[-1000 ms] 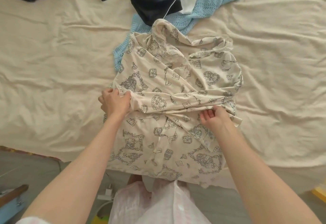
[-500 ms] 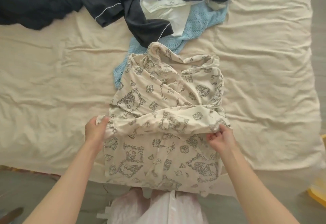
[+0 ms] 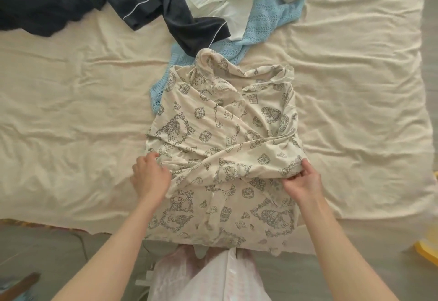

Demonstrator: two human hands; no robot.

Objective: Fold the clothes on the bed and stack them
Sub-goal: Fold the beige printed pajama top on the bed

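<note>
Both hands' grip lower since before, left hand [image 3: 150,177] and right hand [image 3: 300,181] pinching printed garment's [image 3: 220,139] fold edges.

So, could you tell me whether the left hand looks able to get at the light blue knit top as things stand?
Probably yes: the left hand grips the printed garment's left edge, and the blue knit top's corner lies uncovered just beyond it.

Grey floor [image 3: 59,248] below the bed's near edge; a yellow object [image 3: 426,251] at far right; a brown wooden piece [image 3: 19,284] bottom-left.
</note>
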